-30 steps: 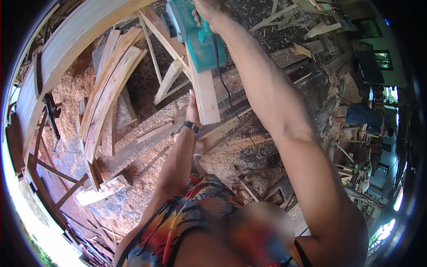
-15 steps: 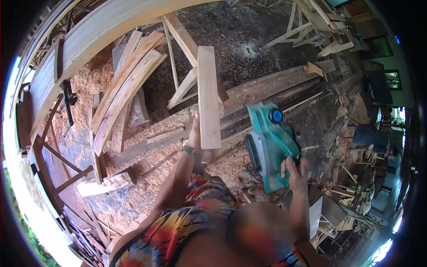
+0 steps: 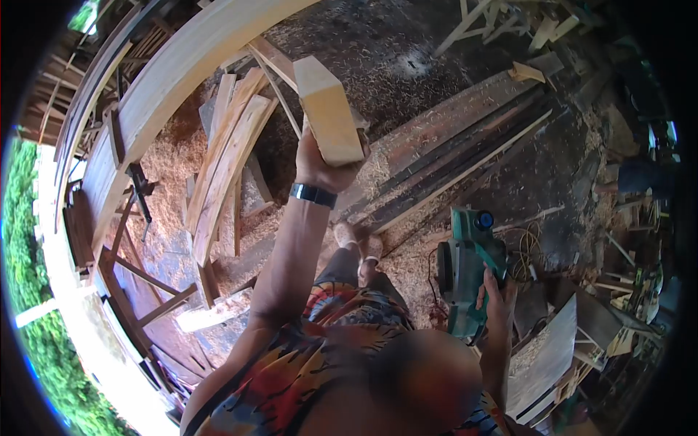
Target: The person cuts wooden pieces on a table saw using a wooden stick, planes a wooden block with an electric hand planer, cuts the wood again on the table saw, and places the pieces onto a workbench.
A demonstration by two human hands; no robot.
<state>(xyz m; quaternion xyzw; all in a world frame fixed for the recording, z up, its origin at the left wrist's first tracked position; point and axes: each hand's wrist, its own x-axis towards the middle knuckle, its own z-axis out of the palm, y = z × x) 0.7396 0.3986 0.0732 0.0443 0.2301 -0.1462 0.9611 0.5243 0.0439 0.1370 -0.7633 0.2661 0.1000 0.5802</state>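
My left hand (image 3: 323, 166) is wrapped round the near part of a pale wooden board (image 3: 329, 109), lifted above the floor with its end tilted up toward me. A dark watch band circles the wrist. Over on the right, my right hand (image 3: 496, 301) grips the handle of a green electric hand planer (image 3: 472, 276), which has a blue knob at its far end. The planer is held in the air, apart from the board. Part of my left fingers is hidden behind the wood.
A long thick plank (image 3: 174, 87) crosses the upper left. Several rough boards (image 3: 229, 160) lean below it. Long timbers (image 3: 451, 160) lie on the floor among wood shavings (image 3: 167, 160). A coiled cable (image 3: 529, 251) lies right of the planer. Another person (image 3: 640, 178) is at the far right.
The board has swung from lengthwise and flat to tilted, its end now facing me. My left hand has come further round it. The planer appears lower and further right; the view has shifted too.
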